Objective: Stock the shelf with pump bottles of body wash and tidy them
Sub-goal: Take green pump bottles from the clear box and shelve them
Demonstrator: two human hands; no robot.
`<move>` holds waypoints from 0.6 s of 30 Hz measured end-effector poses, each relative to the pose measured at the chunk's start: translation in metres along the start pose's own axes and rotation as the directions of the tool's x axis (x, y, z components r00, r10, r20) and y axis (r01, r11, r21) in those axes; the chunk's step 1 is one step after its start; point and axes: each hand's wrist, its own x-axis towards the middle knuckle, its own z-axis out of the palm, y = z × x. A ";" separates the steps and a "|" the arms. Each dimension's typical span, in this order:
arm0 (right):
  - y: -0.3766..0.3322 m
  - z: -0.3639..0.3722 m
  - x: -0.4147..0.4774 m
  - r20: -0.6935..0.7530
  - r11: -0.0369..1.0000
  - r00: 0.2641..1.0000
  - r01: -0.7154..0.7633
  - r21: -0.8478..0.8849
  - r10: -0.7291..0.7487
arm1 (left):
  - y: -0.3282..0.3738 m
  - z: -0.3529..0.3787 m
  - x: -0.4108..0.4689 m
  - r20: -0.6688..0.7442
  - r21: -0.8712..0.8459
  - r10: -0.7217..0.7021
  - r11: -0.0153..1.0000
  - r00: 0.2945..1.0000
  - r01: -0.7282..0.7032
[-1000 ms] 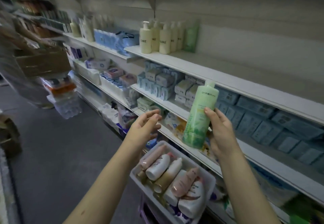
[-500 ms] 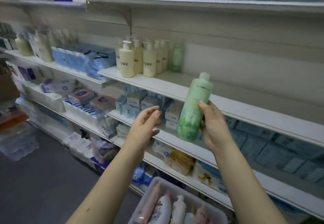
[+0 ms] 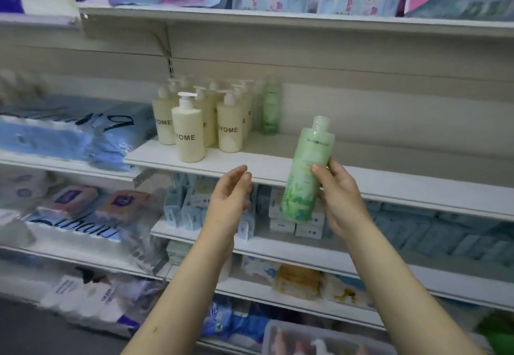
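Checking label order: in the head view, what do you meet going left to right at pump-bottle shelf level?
blue wrapped packs → cream pump bottles → back green bottle → held green bottle, gripped by the right hand

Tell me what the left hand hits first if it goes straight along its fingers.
Probably the front edge of the white shelf, just past the fingertips of the left hand; depth is unclear.

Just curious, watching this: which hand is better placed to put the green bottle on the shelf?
Likely the right hand: it grips the green bottle, held up in front of a bare stretch of the shelf. The left hand is open and holds nothing.
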 end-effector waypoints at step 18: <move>0.022 0.046 0.098 -0.004 0.993 0.998 0.066 -0.095 -0.067 | -0.010 -0.024 0.137 0.049 0.261 0.142 0.954 0.989 -0.150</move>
